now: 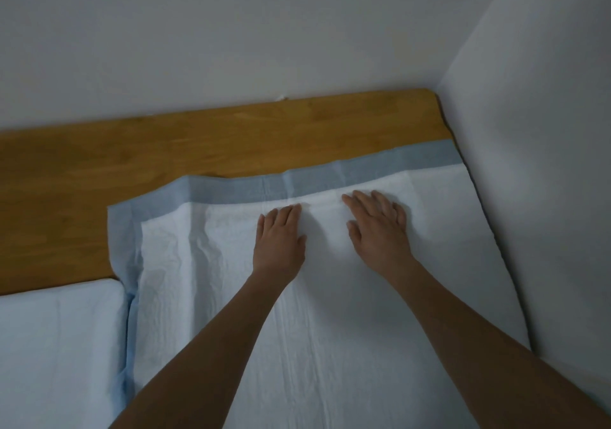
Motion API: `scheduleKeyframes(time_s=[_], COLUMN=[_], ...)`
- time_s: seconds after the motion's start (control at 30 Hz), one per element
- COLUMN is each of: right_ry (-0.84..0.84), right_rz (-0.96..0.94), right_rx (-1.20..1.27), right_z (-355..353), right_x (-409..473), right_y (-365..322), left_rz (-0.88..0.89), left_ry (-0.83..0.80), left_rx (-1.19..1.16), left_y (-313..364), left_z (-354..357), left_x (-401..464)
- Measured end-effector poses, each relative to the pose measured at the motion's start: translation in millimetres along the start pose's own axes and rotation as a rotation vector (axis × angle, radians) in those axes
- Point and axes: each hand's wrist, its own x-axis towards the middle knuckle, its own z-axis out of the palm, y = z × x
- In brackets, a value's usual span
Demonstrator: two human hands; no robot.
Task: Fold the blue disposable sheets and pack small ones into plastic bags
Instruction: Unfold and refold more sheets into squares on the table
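A blue disposable sheet (pixel 211 296) lies spread out flat, white padded side up, with a blue border along its far and left edges. Its far edge runs along a wooden board (pixel 165 151), lapping onto the wood, and the far left corner of the sheet sits slightly lifted and creased on it. The right edge lies hard against the white wall (pixel 545 164), which meets a second wall behind the board in a corner, so there is no free room on the right or beyond the board. The near part of the sheet runs out of view at the bottom, so its long axis cannot be told for sure, though it appears to stretch from the person toward the board.

The left hand (pixel 281 240) rests palm down on the white part of the sheet near the far border, fingers straight and close together, holding nothing. The right hand (pixel 377 227) lies just beside it, also flat with fingers spread a little, pressing on the sheet and gripping nothing. The two hands are near each other but apart.

To the left, touching the sheet's blue left edge, lies a pale blue mattress (pixel 59 356).
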Motion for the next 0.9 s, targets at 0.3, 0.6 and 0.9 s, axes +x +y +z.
scheduleKeyframes(time_s=[0.3,0.6,0.9], right_ry=[-0.017,0.029,0.092], right_rz=[0.257,-0.197,-0.035], right_rx=[0.013,0.364,0.424], right_z=[-20,-2,7], right_x=[5,14,25], right_y=[24,-35,-44], left_rz=[-0.019,0.032,-0.09], left_ry=[-0.029,-0.071,0.026], left_rx=[-0.094,-0.186,-0.163], left_y=[-10,-23,-90], left_z=[-9,-20,-37], left_x=[4,0,-23])
